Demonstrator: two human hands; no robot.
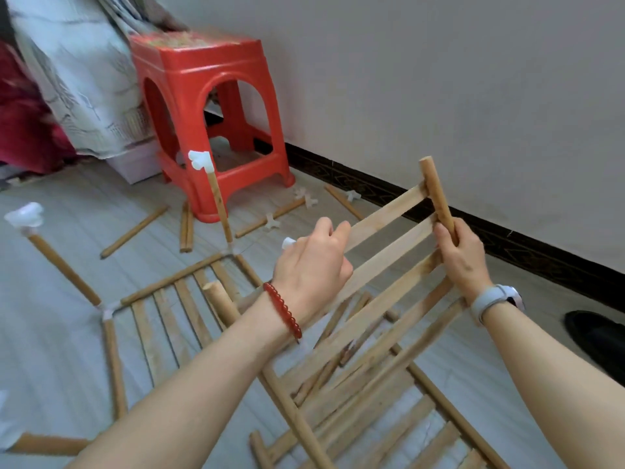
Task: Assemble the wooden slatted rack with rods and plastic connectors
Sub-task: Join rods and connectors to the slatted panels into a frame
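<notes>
Right hand (461, 257): fingers curled round the side rod (436, 194) of a slatted panel (382, 262), gripping it below the rod's free upper end; a pale watch (497, 299) on the wrist.
Left hand (313, 262): fingers curled over the opposite edge of the same panel, thumb and forefinger pinching at a slat; a white plastic connector (288, 243) shows just beyond the knuckles, whether held or not cannot be told; red bead bracelet (283, 311) at the wrist.
Slatted panel: held between both hands, raised off the floor and tilted, slats running from one hand to the other.
Below the grip: a second slatted panel (389, 411) lying flat on the floor, partly under the raised one.
Left of the grip: partly built frame (176, 309) on the floor, slats joined to rods by white corner connectors; two upright rods (218, 208) rising from its corners, each capped with a white connector.
Beyond the grip: loose rods (133, 231) and small white connectors (272, 223) scattered on the floor; red plastic stool (189, 96) near the wall.
Far left: patterned cloth (77, 72) hanging
</notes>
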